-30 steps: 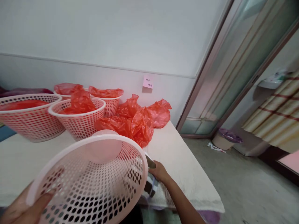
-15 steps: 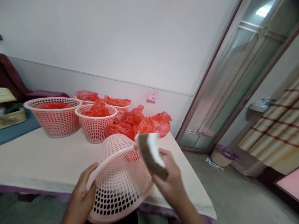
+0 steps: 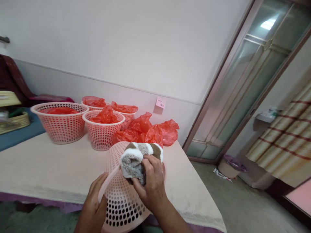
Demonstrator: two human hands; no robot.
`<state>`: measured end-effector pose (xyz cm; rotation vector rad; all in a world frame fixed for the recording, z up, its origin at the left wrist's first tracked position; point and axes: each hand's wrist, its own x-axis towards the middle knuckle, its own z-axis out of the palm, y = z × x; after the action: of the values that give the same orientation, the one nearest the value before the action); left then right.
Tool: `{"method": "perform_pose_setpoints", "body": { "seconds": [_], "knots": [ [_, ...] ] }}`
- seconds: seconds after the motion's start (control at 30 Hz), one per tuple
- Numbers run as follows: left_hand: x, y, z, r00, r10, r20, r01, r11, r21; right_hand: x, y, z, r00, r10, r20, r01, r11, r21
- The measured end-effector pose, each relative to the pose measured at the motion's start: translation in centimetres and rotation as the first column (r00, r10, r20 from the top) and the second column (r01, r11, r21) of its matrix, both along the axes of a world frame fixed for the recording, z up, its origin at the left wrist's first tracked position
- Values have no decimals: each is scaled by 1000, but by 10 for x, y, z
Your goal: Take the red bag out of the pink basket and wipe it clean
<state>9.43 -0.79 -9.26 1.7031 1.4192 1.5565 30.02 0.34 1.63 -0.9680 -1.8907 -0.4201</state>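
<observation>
A pink perforated plastic basket is tilted on its side at the table's front edge, its open mouth facing me. My left hand grips its rim on the left, fingers outside and thumb inside. My right hand is closed on a folded, fluffy striped cloth in grey, white and brown. The cloth lies against the basket's upper rim and hides part of it and of the basket's inside.
Behind stand a wide pink basket and a smaller one, both holding red plastic bags, with more behind them. Loose red bags lie on the cream-covered table. A waste bin stands on the floor at right.
My right hand has moved left with the cloth, from the basket's right side onto its upper rim. My left hand still holds the rim, and the basket has shifted slightly.
</observation>
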Motion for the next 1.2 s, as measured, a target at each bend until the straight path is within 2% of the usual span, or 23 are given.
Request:
{"method": "perform_pose_setpoints", "body": {
  "seconds": [0.1,0.2,0.27,0.33,0.43,0.5,0.53,0.63,0.7,0.73,0.8,0.97,1.03,1.1,1.2],
  "knots": [
    [3,-2,-8,999,-1,-41,3,999,48,-9,2,9,997,18,78,-15,999,-30],
    [4,-5,-14,999,20,-34,-18,998,68,-19,4,22,969,39,243,-3,989,-148],
    [3,-8,-12,999,36,3,-36,997,70,-20,7,29,947,51,317,12,981,-194],
    [1,-10,-7,997,48,67,-51,998,44,-15,14,32,948,36,317,24,983,-181],
    [-4,-12,5,974,84,208,-76,996,-50,5,30,24,988,-37,150,63,983,-171],
    [-8,-14,12,925,128,357,-79,986,-150,22,39,9,992,-117,-55,100,964,-248],
    [-9,-15,14,878,164,451,-72,974,-214,30,43,-2,970,-169,-173,107,940,-323],
    [-12,-20,16,668,331,667,-58,916,-396,45,45,-37,816,-348,-461,10,807,-590],
    [-13,-25,14,597,388,702,-81,900,-428,46,42,-57,716,-421,-557,-80,743,-665],
    [-13,-28,12,589,393,706,-95,901,-423,45,39,-65,678,-436,-591,-112,733,-671],
    [-12,-33,10,573,388,722,-104,908,-405,40,33,-74,626,-445,-640,-151,737,-659],
    [-9,-44,10,426,408,807,-139,911,-387,17,24,-85,536,-401,-743,-276,748,-604],
    [-6,-46,8,396,413,820,-152,910,-385,8,22,-90,478,-396,-784,-318,753,-575],
    [-5,-47,1,407,419,812,-144,907,-396,3,20,-93,440,-408,-800,-313,765,-563],
    [-11,-44,-17,524,374,765,-77,916,-395,8,19,-87,467,-404,-787,-217,810,-545]
  ]
}}
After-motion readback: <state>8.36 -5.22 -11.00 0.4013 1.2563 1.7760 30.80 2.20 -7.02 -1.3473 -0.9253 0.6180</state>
